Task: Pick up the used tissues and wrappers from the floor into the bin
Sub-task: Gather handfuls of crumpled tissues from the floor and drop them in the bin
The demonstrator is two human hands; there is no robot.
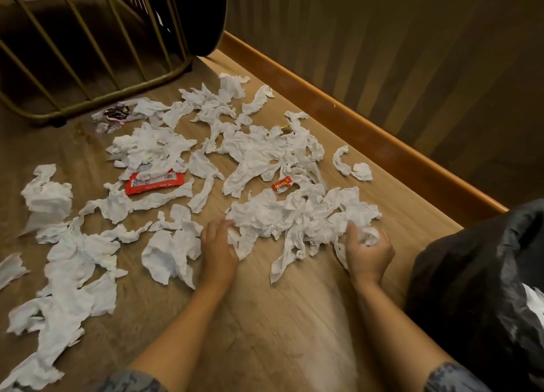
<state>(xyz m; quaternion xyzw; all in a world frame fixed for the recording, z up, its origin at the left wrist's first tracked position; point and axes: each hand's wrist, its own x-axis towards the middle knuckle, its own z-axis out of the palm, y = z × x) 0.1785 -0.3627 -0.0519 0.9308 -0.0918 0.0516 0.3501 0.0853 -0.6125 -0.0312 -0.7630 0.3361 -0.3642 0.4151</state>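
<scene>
My right hand point(368, 253) has its fingers point(354, 238) curled round a wad of tissue point(371, 235) at the near edge of the big crumpled pile point(294, 215) — bunching it so more goes in one trip, I'd say. Left hand point(219, 250) lies with fingers bent over the pile's other edge, touching tissue; whether it grips anything I cannot tell. Tissues cover the floor point(265, 318); a red wrapper point(153, 184) sits half under some, a small orange wrapper point(282, 183) further right. The bin point(471, 274) — black bag liner — stands just beside my right arm, with something white inside. Most litter not yet binned.
</scene>
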